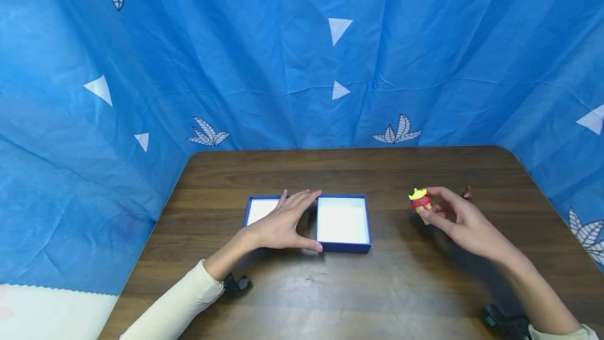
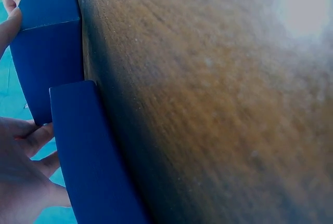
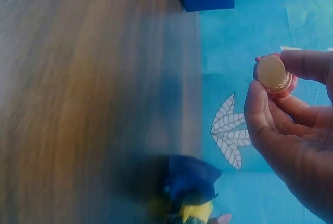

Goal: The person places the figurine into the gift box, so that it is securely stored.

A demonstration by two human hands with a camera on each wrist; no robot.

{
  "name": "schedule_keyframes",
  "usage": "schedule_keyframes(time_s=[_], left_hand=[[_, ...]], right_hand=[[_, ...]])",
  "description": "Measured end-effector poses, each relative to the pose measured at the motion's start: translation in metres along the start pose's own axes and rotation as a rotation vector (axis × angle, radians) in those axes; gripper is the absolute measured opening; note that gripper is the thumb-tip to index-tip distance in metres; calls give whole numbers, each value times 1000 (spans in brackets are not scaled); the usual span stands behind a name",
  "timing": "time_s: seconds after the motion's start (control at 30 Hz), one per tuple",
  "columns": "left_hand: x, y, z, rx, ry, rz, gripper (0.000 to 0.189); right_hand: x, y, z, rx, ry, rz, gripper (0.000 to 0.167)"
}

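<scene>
A blue-edged box with a white inside (image 1: 343, 219) stands on the table. My left hand (image 1: 279, 224) spans its left side, with the thumb at the near corner and fingertips at the far corner. Under that hand lies a second, shallower blue and white tray (image 1: 260, 209), probably the lid, partly hidden. To the right, my right hand (image 1: 464, 222) pinches a small toy figurine (image 1: 420, 201) between thumb and fingers, above the table. It has a yellow top, a red middle and a tan lower part; its round tan base (image 3: 271, 71) faces the right wrist camera.
Behind my right hand, a small brown object (image 1: 466, 193) shows on the table, mostly hidden. Low in the right wrist view stands a dark blue and yellow figurine (image 3: 191, 182). A blue cloth (image 1: 283, 56) hangs behind the wooden table (image 1: 292, 298).
</scene>
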State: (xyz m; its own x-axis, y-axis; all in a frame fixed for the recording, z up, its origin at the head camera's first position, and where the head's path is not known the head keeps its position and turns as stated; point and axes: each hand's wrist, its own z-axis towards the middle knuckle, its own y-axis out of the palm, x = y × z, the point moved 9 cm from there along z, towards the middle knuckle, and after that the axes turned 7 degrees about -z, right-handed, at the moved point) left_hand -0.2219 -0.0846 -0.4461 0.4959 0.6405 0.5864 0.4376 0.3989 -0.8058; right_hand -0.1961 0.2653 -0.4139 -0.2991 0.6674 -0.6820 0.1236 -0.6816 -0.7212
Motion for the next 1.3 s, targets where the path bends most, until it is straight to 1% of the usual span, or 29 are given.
schedule_keyframes(time_s=[0.2, 0.37, 0.6, 0.83, 1.07, 1.17, 1.23, 1.3], left_hand=[[-1, 1, 0, -1, -2, 2, 125], [-1, 0, 1, 0, -3, 4, 125], [0, 1, 1, -6, 2, 14, 126], [-1, 2, 1, -8, -2, 11, 126], [-2, 3, 1, -9, -5, 4, 125], [-2, 3, 1, -6, -5, 2, 125], [-2, 2, 1, -4, -7, 3, 125], [-2, 2, 1, -2, -8, 5, 126]], right_hand=[[-13, 8, 10, -6, -20, 22, 48], [-23, 17, 16, -9, -40, 40, 50], [-30, 24, 21, -4, -37, 46, 53], [-35, 31, 25, -33, -58, 78, 52], [-41, 31, 27, -15, -105, 117, 60], [-43, 29, 27, -4, -125, 112, 66], [-44, 29, 27, -5, -125, 114, 65], [-44, 29, 27, -4, -121, 113, 62]])
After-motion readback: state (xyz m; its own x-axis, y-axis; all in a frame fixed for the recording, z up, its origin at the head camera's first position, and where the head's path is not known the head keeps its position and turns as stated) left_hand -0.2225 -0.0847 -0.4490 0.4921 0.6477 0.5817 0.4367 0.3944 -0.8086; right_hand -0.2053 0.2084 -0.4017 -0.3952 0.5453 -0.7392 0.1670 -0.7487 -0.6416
